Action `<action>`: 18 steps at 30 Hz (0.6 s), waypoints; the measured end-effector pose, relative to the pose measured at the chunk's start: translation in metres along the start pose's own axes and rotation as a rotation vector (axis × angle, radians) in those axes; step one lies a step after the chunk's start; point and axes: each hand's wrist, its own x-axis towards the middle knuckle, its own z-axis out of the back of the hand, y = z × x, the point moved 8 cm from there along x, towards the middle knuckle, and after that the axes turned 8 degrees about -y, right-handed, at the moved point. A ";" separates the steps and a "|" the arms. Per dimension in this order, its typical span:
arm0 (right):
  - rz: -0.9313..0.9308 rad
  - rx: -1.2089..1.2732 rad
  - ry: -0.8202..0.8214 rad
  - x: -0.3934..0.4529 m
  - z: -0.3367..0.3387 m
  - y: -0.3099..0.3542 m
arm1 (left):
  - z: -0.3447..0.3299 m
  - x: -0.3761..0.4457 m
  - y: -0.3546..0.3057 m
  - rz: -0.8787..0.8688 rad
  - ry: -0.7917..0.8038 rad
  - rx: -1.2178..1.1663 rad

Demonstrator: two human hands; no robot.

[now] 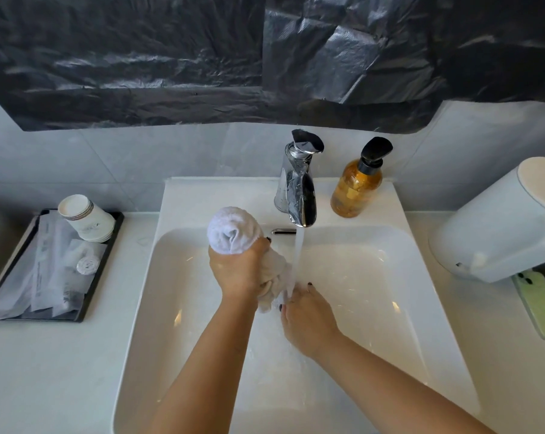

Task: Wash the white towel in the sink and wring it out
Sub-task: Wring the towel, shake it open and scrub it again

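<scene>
Both hands are on the towel (233,233) over the sink (390,277). On the left side, the left hand (236,270) is curled tight around its middle, with the dry rolled end bulging up and away above the fist. From there the towel runs down and to the right, its long axis slanting toward the stream of water (298,249) from the tap (296,189). At that lower, wet end, the right hand (308,321) pinches the cloth with its fingertips, right where the stream lands. Judging by this, the right hand is nearer the water, so feeding more cloth rightward under the flow falls to the left.
</scene>
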 end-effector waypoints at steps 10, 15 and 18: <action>-0.905 0.956 0.142 0.012 0.026 -0.053 | 0.019 0.014 0.005 0.042 -0.045 -0.008; -1.259 2.040 -0.019 0.025 0.060 -0.038 | 0.027 0.013 0.010 0.104 -0.082 -0.033; -1.117 1.979 0.000 0.037 0.099 -0.034 | 0.017 0.005 0.011 0.129 -0.021 -0.016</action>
